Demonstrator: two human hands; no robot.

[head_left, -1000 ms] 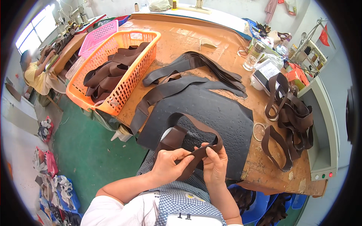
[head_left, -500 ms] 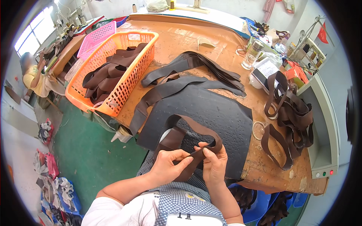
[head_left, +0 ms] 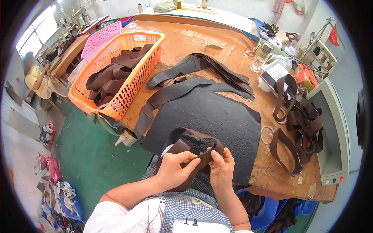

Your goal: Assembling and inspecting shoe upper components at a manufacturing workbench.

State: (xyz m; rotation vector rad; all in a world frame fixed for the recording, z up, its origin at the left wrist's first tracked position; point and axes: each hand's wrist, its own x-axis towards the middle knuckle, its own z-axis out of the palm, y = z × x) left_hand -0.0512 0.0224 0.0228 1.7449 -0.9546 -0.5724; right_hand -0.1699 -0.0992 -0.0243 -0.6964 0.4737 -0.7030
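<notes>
A dark brown leather strap loops between my hands, over the near part of a black pitted mat. Thumb and fingers of my left hand pinch the strap's edge. Close beside it, my right hand pinches the same strap where it bends. The strap's lower part hangs in front of my checked apron. Past the mat lie a stack of long dark straps and a separate flat strap. How the strap's layers meet between my fingertips is partly hidden.
An orange basket of folded brown straps stands at the left table edge, near a pink basket. Coiled straps and a glass jar are at right. Blue bins sit below the table. Another person works far left.
The strap's loop has dropped lower and closer to my hands. Both hands keep their pinch in nearly the same place.
</notes>
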